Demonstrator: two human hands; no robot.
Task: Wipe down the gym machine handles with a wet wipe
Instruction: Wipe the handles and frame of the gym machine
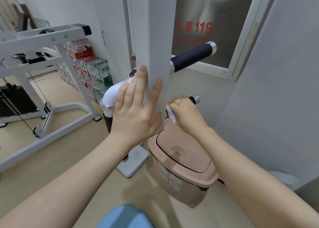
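Observation:
A white upright post point(155, 38) of the gym machine stands in the middle of the view. My left hand point(136, 107) lies flat against its lower part, fingers straight and spread. Two black handles with silver end caps stick out to the right of the post: an upper handle point(191, 57) and a lower handle point(194, 98). My right hand point(184, 112) grips the lower handle, with a white wet wipe point(170, 114) bunched between fingers and grip. Most of the lower handle is hidden under that hand.
A pink lidded bin point(183, 160) stands on the floor right below my hands. The post's white base plate point(133, 160) sits beside it. A white weight-machine frame point(43, 69) fills the left, with stacked water bottle packs point(89, 69) behind. A grey wall point(276, 89) closes the right.

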